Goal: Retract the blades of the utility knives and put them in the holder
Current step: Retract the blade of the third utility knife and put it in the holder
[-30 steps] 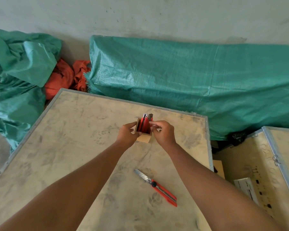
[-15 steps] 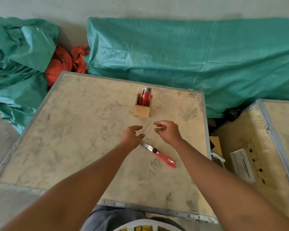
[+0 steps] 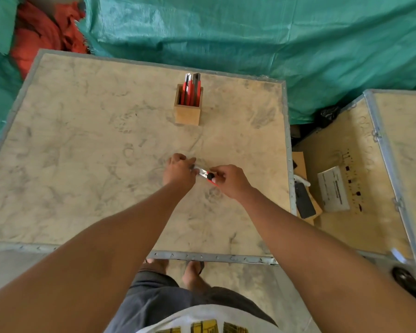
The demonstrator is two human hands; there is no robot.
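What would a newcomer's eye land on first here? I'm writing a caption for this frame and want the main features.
First, the two hands meeting at the middle of the plywood table: the left hand and right hand both hold a red utility knife with its blade out. Beyond them stands a wooden holder with red knives upright inside. Green tarpaulin fills the background.

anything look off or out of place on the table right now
One thing: the utility knife held between the left hand and right hand shows bare blade beyond its red body, so it is not retracted. The wooden holder stands upright with the other knives inside. Nothing looks spilled or damaged.
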